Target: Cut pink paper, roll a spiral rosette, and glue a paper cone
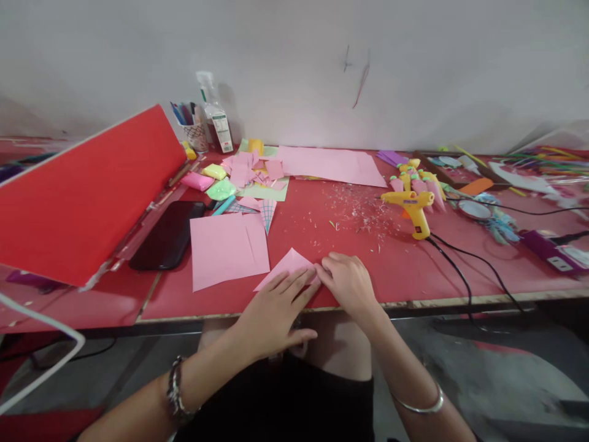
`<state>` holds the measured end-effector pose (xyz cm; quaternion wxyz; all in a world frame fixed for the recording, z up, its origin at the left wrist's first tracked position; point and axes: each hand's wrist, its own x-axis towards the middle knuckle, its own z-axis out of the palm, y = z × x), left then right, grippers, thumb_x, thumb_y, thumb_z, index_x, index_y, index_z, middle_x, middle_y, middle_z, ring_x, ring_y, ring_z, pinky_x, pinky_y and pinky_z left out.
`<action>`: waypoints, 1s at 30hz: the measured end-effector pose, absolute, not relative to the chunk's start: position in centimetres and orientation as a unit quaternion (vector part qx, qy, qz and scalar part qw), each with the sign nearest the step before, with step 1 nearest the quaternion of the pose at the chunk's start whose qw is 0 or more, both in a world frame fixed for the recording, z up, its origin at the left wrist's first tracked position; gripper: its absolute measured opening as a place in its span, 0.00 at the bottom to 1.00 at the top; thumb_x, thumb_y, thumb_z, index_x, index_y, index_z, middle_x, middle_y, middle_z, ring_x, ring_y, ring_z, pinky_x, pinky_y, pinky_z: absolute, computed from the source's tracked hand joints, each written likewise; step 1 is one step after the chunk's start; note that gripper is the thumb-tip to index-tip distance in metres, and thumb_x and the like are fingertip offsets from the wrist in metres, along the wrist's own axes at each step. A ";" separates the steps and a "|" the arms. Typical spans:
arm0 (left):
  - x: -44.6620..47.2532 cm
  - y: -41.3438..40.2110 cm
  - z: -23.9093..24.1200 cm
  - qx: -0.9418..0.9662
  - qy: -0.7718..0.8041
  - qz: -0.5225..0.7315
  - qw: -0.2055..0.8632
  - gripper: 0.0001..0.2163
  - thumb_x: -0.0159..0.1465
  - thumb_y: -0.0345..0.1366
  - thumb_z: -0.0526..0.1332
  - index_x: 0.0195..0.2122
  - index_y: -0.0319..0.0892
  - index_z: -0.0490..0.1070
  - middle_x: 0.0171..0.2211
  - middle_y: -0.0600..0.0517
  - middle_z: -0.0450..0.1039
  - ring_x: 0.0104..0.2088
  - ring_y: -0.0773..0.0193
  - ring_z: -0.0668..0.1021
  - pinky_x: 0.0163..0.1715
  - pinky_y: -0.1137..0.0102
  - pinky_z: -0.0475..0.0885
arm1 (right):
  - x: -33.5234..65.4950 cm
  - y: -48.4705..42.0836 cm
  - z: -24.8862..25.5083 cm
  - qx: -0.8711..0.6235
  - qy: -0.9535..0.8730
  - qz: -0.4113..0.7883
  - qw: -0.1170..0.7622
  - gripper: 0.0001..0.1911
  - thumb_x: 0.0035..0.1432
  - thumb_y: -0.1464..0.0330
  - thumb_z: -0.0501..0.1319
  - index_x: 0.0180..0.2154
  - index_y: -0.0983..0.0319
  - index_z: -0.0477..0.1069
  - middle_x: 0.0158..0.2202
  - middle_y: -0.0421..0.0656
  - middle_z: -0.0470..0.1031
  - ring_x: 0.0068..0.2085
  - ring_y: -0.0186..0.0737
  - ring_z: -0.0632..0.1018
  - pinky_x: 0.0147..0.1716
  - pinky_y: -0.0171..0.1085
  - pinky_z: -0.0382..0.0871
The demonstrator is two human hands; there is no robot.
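A small folded pink paper (pixel 289 264) lies near the front edge of the red table (pixel 405 264). My left hand (pixel 276 313) lies flat on its lower part, fingers stretched out and pressing it down. My right hand (pixel 347 282) rests beside it on the right, fingers bent, fingertips pinching the paper's right edge. A larger pink sheet (pixel 227 248) with a slit lies just to the left.
A yellow glue gun (pixel 411 205) stands right of centre, its black cord (pixel 460 270) trailing over the table edge. A black phone (pixel 168 236) and a red board (pixel 87 190) sit at left. Coloured paper scraps (pixel 248 175), a big pink sheet (pixel 331 164), a pen cup (pixel 196 132) and a bottle (pixel 218 120) are at the back.
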<state>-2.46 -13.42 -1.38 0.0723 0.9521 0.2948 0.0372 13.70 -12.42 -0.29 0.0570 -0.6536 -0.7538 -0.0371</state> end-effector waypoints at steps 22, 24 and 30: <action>-11.7 -14.0 -2.4 0.948 0.303 0.091 -0.046 0.33 0.57 0.53 0.48 0.60 0.41 0.40 0.56 0.48 0.56 0.54 0.58 0.62 0.52 0.62 0.54 | 13.9 -12.4 -0.2 -0.639 -0.764 -0.042 0.075 0.16 0.55 0.69 0.51 0.17 0.63 0.62 0.19 0.38 0.65 0.21 0.29 0.63 0.24 0.32 0.46; -12.0 -14.0 -2.4 0.948 0.301 0.090 -0.058 0.33 0.57 0.53 0.48 0.59 0.41 0.41 0.56 0.48 0.56 0.54 0.58 0.62 0.51 0.63 0.54 | 13.9 -12.4 -0.3 -0.639 -0.764 -0.049 0.078 0.16 0.55 0.69 0.51 0.17 0.63 0.62 0.19 0.38 0.65 0.21 0.29 0.63 0.24 0.32 0.47; -12.0 -13.8 -2.5 0.948 0.301 0.077 -0.074 0.31 0.58 0.52 0.49 0.59 0.41 0.45 0.56 0.48 0.57 0.53 0.59 0.63 0.51 0.64 0.55 | 13.9 -12.5 -0.7 -0.634 -0.762 -0.088 0.098 0.14 0.54 0.69 0.52 0.17 0.63 0.63 0.18 0.38 0.65 0.21 0.31 0.64 0.24 0.33 0.50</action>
